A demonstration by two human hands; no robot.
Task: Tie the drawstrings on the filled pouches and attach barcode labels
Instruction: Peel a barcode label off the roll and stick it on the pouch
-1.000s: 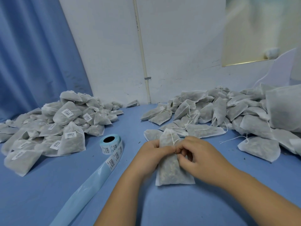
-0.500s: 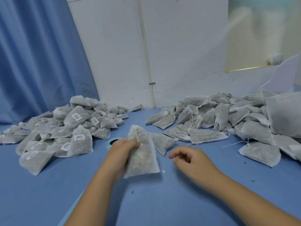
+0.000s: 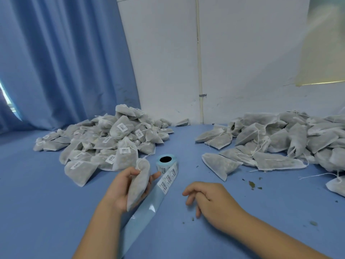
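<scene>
1. Because the pouch (image 3: 139, 184) lies across the left hand (image 3: 123, 187), it hides the palm. Only the thumb near its gathered neck and a few fingertips on the side toward the label roll (image 3: 166, 161) show. The fingers wrap round the pouch and grip it.
2. The pouch is held just left of the label roll, above the table (image 3: 46, 212). Whether its string is knotted is too small to tell.
3. The right hand (image 3: 211, 200) is right of the roll and nearer the camera, its fingers loosely bent and holding nothing. Whether it touches the table cannot be told.
4. The backing strip (image 3: 141, 212) runs from the roll toward the camera, and its far end slips behind the left forearm. The print on the labels is too blurred to read.
5. A labelled heap (image 3: 112, 144) lies left of the roll and farther back. An unlabelled heap (image 3: 270, 143) lies right of the roll and is cut off at the edge of view.
6. The pouches are thin grey-white cloth, faintly see-through over a dark filling, pillow-shaped, with fine white strings.
7. The roll has a dark hollow core, glossy pale blue backing and small white rectangular labels.
8. The table covering is matt blue. Greenish crumbs (image 3: 252, 184) are scattered right of the roll.
9. Far behind the roll stands a scuffed white wall (image 3: 242, 62) with a thin upright pipe (image 3: 199, 71), and left of that hangs a pleated blue curtain (image 3: 61, 62).
</scene>
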